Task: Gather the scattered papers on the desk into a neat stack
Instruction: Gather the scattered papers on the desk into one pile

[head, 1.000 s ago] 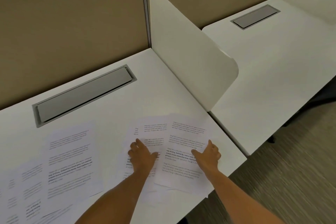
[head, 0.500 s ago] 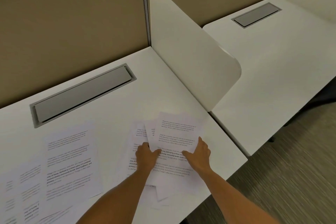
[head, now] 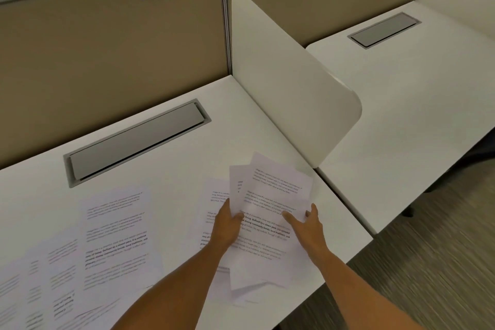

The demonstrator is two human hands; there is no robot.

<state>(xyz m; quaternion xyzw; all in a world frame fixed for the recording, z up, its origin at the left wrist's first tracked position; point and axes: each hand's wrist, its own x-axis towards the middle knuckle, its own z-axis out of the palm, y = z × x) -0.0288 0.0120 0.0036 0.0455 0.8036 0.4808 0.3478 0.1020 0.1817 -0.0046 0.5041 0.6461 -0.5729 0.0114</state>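
Observation:
Several printed sheets (head: pixel 273 195) form a loose, fanned bundle at the right end of the white desk (head: pixel 187 158), their far edges lifted off the surface. My left hand (head: pixel 227 225) grips the bundle's left edge, thumb on top. My right hand (head: pixel 305 225) holds its right side, thumb pressed on the top page. One sheet (head: pixel 211 201) lies flat under the bundle to its left. More printed sheets (head: pixel 115 228) lie spread and overlapping across the left half of the desk.
A grey cable hatch (head: pixel 136 142) is set into the desk behind the papers. A white divider panel (head: pixel 289 83) stands along the desk's right edge, close to the bundle. Beyond it is a second desk (head: pixel 415 104). A tan partition (head: pixel 107 48) closes the back.
Both hands drew together and closed on the right-hand sheets, pulling them into a narrower bundle whose far edges now rise off the desk. The sheets on the left stayed put.

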